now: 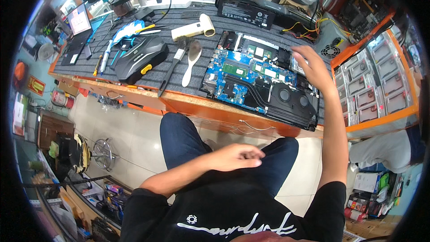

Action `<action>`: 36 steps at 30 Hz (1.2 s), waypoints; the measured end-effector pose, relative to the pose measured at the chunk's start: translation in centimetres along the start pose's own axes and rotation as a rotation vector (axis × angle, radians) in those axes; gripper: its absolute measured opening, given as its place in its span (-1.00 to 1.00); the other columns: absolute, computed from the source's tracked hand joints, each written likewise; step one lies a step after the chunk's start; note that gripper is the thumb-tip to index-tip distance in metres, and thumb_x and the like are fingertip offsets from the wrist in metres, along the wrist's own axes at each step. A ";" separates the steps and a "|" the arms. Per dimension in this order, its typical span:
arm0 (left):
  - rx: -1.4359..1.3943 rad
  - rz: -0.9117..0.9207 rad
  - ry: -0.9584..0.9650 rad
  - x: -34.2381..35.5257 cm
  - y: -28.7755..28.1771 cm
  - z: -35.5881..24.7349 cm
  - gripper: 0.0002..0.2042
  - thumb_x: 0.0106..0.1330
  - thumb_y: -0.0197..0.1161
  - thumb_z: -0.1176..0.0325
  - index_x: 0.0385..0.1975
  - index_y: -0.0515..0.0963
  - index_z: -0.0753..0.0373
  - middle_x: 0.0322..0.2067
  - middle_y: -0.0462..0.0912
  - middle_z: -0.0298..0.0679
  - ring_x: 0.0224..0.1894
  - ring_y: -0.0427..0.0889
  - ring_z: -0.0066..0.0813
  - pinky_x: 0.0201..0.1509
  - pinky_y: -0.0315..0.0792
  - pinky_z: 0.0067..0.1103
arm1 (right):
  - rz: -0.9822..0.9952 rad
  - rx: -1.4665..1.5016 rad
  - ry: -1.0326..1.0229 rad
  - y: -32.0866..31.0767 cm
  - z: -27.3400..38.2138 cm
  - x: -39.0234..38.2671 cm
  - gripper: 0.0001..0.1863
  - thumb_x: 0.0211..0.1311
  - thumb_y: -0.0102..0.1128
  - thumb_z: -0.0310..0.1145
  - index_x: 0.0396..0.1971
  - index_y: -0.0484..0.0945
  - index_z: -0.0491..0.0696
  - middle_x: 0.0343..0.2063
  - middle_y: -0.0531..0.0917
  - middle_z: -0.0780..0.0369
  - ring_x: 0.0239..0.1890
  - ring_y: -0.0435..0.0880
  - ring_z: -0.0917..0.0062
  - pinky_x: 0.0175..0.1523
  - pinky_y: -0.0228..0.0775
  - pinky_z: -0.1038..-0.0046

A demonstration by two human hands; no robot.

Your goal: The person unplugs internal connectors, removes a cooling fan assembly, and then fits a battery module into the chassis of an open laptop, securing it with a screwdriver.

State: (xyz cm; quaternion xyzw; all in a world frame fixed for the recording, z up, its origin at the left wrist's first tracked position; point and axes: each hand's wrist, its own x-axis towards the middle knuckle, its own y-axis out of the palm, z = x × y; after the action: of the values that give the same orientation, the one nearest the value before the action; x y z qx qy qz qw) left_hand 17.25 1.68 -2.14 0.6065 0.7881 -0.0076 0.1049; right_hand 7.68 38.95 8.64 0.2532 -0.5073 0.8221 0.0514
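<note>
Step (prob.): work at bare laptop's (262, 80) R edge | R hand (316, 69) there, grip can't tell | L hand (237, 157) loosely curled, nothing held | next needs: careful, light touch

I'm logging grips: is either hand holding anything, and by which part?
No held thing shows in the left hand. Whether the right hand, at the opened laptop, grips anything cannot be told.
</note>
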 end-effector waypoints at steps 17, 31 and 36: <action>-0.828 -0.119 0.240 12.4 4.7 0.9 -0.43 0.71 0.08 -0.01 0.46 0.38 0.35 0.35 0.58 0.03 0.44 0.56 -0.14 0.54 0.39 -0.23 | 0.425 -0.304 0.251 3.4 -3.6 5.5 -0.12 0.61 -0.15 0.35 -0.12 0.72 -0.31 -0.05 0.70 -0.26 0.08 0.67 -0.17 0.25 0.47 0.04; -0.605 -0.360 0.264 1.8 6.2 -1.5 -0.40 0.73 0.07 0.07 0.59 0.07 0.15 0.37 0.46 -0.12 0.32 0.63 -0.31 0.22 0.73 -0.30 | 0.371 -0.069 0.562 -0.5 4.8 -2.2 -0.17 0.63 -0.05 0.29 -0.16 0.71 -0.34 -0.30 0.76 -0.14 -0.18 0.74 0.07 0.03 0.48 0.14; -0.596 -0.225 0.241 -4.2 4.3 -2.0 -0.42 0.73 0.07 0.08 0.57 0.11 0.21 0.33 0.54 -0.07 0.25 0.70 -0.26 0.17 0.74 -0.33 | 0.359 0.457 0.956 -3.9 6.4 -7.6 -0.45 0.66 0.11 0.05 0.04 0.72 -0.20 -0.48 0.61 0.36 -0.34 0.58 0.69 -0.25 0.41 0.54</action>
State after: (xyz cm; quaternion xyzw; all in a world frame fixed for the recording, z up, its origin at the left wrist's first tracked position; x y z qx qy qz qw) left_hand 22.12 -0.95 1.08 0.4550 0.8244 0.2832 0.1821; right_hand 17.95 36.57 10.48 -0.2334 -0.2715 0.9304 0.0789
